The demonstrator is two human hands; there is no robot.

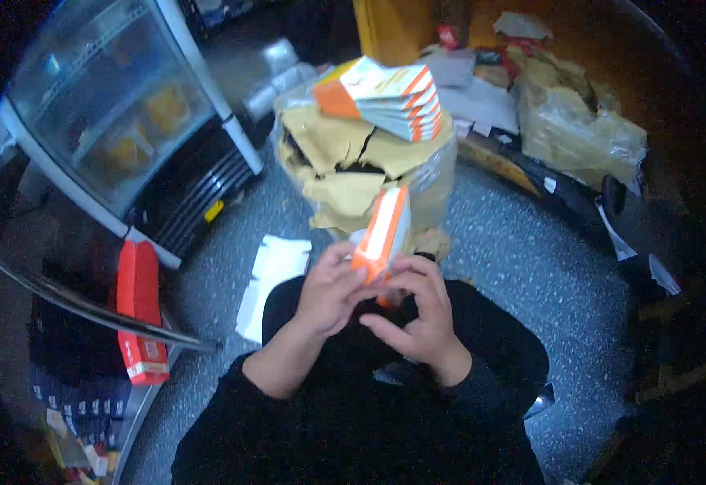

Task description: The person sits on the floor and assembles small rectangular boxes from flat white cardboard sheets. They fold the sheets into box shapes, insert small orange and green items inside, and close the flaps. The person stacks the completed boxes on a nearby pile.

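In the head view, the left hand (327,295) grasps the near end of an orange-and-white box (385,226), held over the near side of the torn sack (321,145), seemingly to steady it; the right hand (430,319) curves beside it, thumb apart, its hold unclear. Similar boxes (393,93) lie stacked atop the sack's far part, probably for easy reach

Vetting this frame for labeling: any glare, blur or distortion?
Head view, center: white face of the held orange-and-white carton nearly washed out; head view, upper left: fridge interior blurry; head view, rim: corners black, metal rail looks bowed, likely fisheye.
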